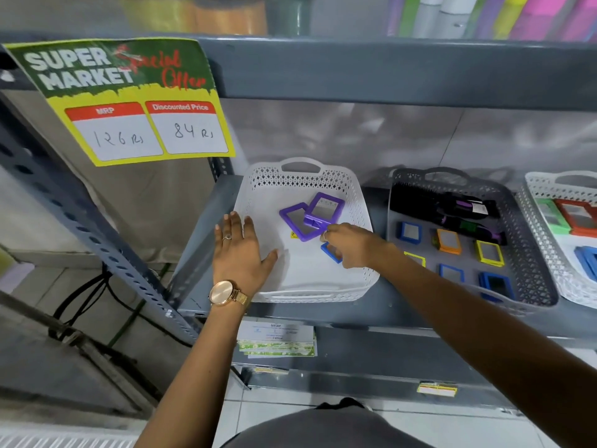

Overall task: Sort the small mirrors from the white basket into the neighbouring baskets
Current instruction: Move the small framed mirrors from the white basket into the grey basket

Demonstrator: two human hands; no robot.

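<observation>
A white basket (358, 202) stands on the grey shelf. Inside it lie two purple-framed mirrors (298, 219), overlapping, and a small blue-framed mirror (330, 252). My right hand (350, 245) is inside the basket with its fingers closed on the small blue mirror. With its fingers spread, my left hand (240, 250) lies flat on the basket's left side. To the right, a grey basket (533, 279) holds several small mirrors in blue, orange and yellow frames. Another white basket (546, 227) at the far right holds green, red and blue mirrors.
Dark packaged items (452, 205) lie at the back of the grey basket. A yellow price sign (129, 101) hangs from the upper shelf at left. A slotted metal upright (97, 240) slants down the left. Paper labels (277, 341) hang below the shelf edge.
</observation>
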